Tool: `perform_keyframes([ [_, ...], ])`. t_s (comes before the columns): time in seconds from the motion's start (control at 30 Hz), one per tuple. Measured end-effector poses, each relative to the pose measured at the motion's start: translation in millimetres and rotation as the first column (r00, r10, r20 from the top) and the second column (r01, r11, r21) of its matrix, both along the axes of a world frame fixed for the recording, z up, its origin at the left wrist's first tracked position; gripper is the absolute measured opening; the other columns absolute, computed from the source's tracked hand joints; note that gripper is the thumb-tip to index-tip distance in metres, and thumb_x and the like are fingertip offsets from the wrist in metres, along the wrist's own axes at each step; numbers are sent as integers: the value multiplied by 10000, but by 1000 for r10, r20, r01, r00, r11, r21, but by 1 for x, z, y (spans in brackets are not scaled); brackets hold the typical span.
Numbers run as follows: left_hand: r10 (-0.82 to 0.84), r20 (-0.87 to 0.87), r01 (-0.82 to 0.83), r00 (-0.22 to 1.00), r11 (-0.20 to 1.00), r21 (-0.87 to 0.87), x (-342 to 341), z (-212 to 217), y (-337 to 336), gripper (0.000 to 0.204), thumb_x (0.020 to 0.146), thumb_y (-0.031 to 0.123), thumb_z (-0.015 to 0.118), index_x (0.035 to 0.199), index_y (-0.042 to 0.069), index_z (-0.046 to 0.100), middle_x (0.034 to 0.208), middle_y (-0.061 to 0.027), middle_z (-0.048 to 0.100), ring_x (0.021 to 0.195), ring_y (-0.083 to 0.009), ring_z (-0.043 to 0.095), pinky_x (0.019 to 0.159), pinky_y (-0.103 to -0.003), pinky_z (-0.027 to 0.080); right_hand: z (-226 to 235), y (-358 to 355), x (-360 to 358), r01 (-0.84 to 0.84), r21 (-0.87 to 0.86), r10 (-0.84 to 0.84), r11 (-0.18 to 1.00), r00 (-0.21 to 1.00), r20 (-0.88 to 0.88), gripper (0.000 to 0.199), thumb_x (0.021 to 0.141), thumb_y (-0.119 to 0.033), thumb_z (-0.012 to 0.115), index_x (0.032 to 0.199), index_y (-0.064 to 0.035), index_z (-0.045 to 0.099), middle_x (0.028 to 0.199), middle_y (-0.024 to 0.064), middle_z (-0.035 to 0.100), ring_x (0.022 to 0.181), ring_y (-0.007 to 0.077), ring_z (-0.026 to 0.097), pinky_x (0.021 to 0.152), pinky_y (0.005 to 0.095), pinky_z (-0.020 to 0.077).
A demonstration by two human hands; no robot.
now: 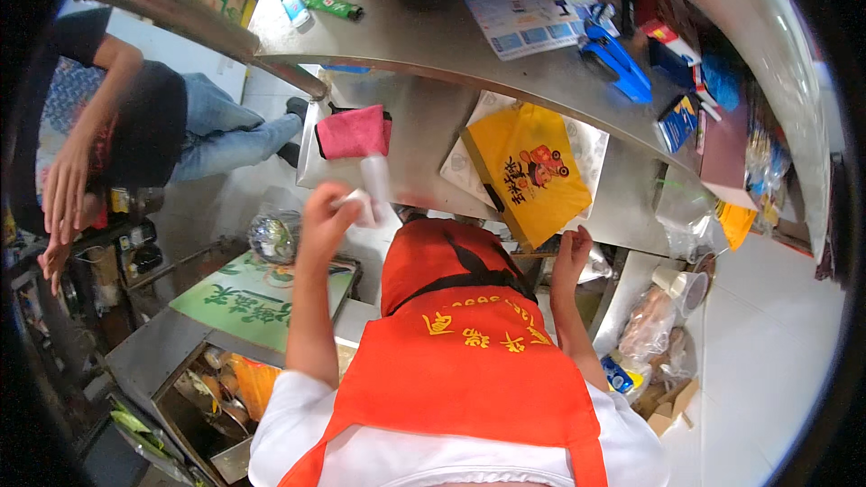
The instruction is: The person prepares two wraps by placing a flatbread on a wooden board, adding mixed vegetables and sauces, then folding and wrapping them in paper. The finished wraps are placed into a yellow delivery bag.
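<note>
Yellow bag (532, 176) lies on the steel lower shelf (433, 126), right hand (572, 248) pinching its near edge, likely to steady it. Further left, left hand (325, 216) closes its fingers around a small white bottle (373, 182), raised near a pink cloth (354, 133).

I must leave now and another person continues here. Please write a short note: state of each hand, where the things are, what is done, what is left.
Left hand: closed on a small white object, held up beside the clear bottle; what the object is, I cannot tell.
Right hand: grip on the lower edge of the yellow bag, which lies flat on the lower steel shelf.
Pink cloth lies on the same shelf, left of the bottle.
Done: bag is on the shelf, in hand.
Left: bag looks flat and not yet filled; the white object is not yet put down.
</note>
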State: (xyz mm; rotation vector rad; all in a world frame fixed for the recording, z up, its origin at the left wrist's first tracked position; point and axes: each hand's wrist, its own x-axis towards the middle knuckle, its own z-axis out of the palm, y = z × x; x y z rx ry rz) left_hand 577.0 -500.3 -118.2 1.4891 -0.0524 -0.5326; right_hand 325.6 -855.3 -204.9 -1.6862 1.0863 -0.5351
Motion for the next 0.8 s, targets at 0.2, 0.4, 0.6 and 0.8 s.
perform_keyframes([
  [0.2, -587, 250, 450, 770, 777, 440, 62, -17, -186, 261, 902, 282, 669, 960, 27, 668, 839, -113, 667, 820, -215, 668, 695, -341, 509, -6, 9, 8, 10, 803, 21, 596, 999, -28, 350, 984, -298, 586, 1264, -97, 524, 1148, 26, 611, 968, 156, 589, 784, 276, 483],
  [0.4, -860, 355, 105, 366, 418, 903, 55, -115, -248, 277, 848, 198, 647, 1102, 92, 680, 938, -156, 692, 874, -380, 661, 774, -432, 531, -39, 8, 4, -128, 808, -42, 575, 982, 185, 298, 990, -274, 569, 1230, -99, 548, 1125, 21, 622, 917, 129, 600, 720, 270, 505],
  [0.6, -564, 220, 410, 796, 769, 490, 57, -105, -241, 209, 902, 187, 655, 1075, 70, 661, 966, -67, 693, 941, -231, 663, 830, -381, 521, -23, -13, 10, -70, 542, -20, 837, 987, 158, 340, 994, -171, 554, 1313, -73, 490, 934, 13, 613, 754, 78, 534, 630, 234, 459],
  [0.8, -252, -127, 170, 959, 874, -454, 44, -1, -241, 143, 981, 136, 588, 1102, 61, 579, 979, -36, 673, 881, -130, 663, 772, -289, 545, 83, -80, 45, -299, 713, -339, 634, 722, 604, 342, 1002, -110, 518, 1329, -13, 500, 1046, 64, 625, 817, 119, 567, 724, 236, 470],
])
